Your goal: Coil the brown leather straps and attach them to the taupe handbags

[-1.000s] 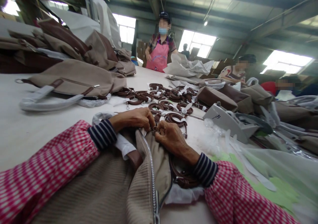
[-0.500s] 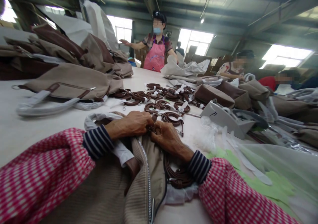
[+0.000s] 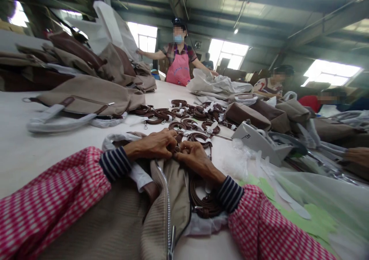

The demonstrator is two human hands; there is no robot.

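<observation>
The left hand (image 3: 157,143) pinches the far end of a taupe ribbed bag (image 3: 154,214), thumb and fingers closed on it; the bag runs from the fingertips toward the wearer, its silver zipper (image 3: 167,198) below them. Coiled brown straps (image 3: 190,123) lie beyond the fingers. The right hand (image 3: 198,158) pinches the same end, fingertips beside the left's.

Straps (image 3: 198,113) lie on tabletop (image 3: 20,156) btwn L bags (image 3: 95,95) & R bags (image 3: 248,116), front bag (image 3: 115,217) before 'em, person (image 3: 178,66) behind; plastic sheet (image 3: 331,191) front R.
</observation>
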